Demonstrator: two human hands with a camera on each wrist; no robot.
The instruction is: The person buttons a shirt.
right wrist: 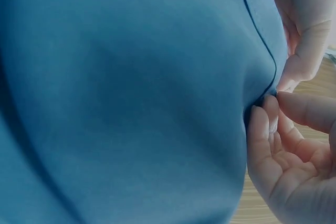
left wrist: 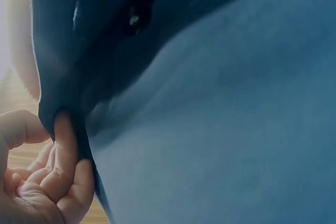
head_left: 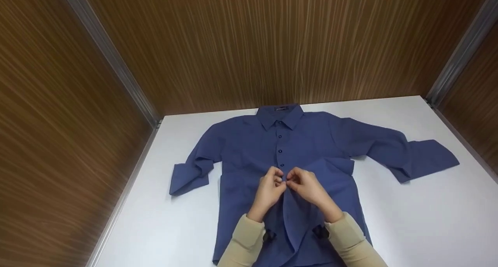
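A dark blue long-sleeved shirt (head_left: 249, 142) lies front up, collar away from me. Dark buttons (head_left: 280, 151) run down its upper placket, which is closed there; below my hands the front edges part. At the placket my left hand (head_left: 269, 189) pinches the shirt's edge. Just beside it, my right hand (head_left: 307, 186) pinches the same edge, fingertips nearly meeting the left's. The left wrist view shows a button (left wrist: 134, 19) on the raised cloth and my left fingers (left wrist: 65, 145) gripping the edge. My right fingers (right wrist: 260, 135) hold a fold in the right wrist view.
The shirt is spread on a white table (head_left: 428, 212). Its sleeves (head_left: 389, 146) reach out to both sides, with bent cuffs. Wood-grain panels (head_left: 249, 45) with metal corner posts (head_left: 116, 60) stand behind and at both sides.
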